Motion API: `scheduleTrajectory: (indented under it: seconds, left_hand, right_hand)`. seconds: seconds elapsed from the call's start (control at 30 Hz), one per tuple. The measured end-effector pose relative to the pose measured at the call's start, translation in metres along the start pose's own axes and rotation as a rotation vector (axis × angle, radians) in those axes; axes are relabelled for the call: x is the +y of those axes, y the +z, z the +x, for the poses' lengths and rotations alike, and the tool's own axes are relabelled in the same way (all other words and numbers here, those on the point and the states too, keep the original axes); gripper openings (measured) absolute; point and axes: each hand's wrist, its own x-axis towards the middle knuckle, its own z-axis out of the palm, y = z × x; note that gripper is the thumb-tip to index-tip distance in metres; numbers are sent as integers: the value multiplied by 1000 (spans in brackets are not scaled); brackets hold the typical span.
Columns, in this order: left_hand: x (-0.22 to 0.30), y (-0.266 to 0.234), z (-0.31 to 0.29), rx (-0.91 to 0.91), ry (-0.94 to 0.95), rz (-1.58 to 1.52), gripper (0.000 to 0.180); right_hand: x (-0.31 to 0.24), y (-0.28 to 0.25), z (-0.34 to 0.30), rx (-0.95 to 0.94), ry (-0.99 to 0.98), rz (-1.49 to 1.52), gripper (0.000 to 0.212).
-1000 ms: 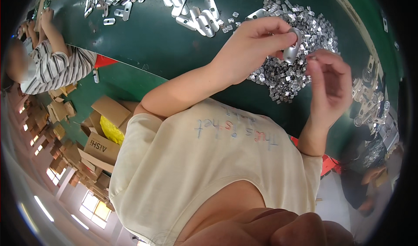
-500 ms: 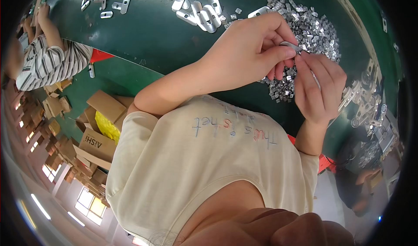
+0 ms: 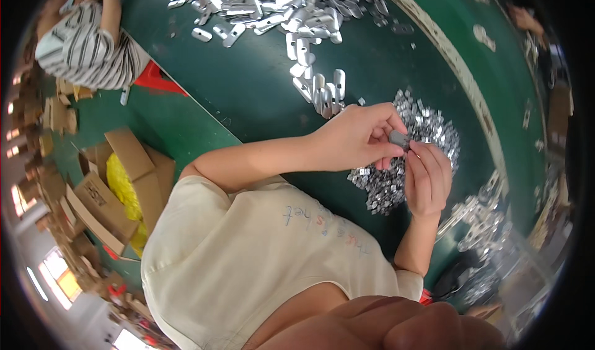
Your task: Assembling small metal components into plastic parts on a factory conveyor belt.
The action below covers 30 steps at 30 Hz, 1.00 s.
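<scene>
Above the green table my left hand (image 3: 356, 136) pinches a small grey metal plate (image 3: 400, 140) between thumb and fingers. My right hand (image 3: 429, 178) meets it from the right, its thumb and fingertips closed at the plate's edge. Whatever lies between those right fingertips is too small to make out. Below and behind both hands spreads a heap of small shiny metal clips (image 3: 427, 124). Oblong metal plates with slots (image 3: 328, 93) lie in a short row just beyond my left hand.
A large pile of slotted metal plates (image 3: 273, 6) covers the far part of the table (image 3: 248, 77). Longer metal parts (image 3: 480, 226) are heaped at the right. An open cardboard box (image 3: 118, 195) with yellow plastic stands at left, near a person in a striped shirt (image 3: 93, 46).
The view has shifted, so more of the far pile shows and the hands appear lower. The held plate now shows its flat face more. Both hands remain together at it.
</scene>
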Motion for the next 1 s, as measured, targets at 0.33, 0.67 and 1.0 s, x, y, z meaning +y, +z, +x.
scheduleTrajectory:
  seconds: [0.33,0.67,1.0]
  left_hand:
    - [-25,-54,11,304,138,-193,19]
    - [-33,-46,16,199,130,-200,18]
    - [-23,-44,5,147,83,-261,18]
  right_hand:
    - [135,120,177,-195,210,129,39]
    - [300,276,261,-331,421,65,33]
    - [292,173,212,-288,597,227,29]
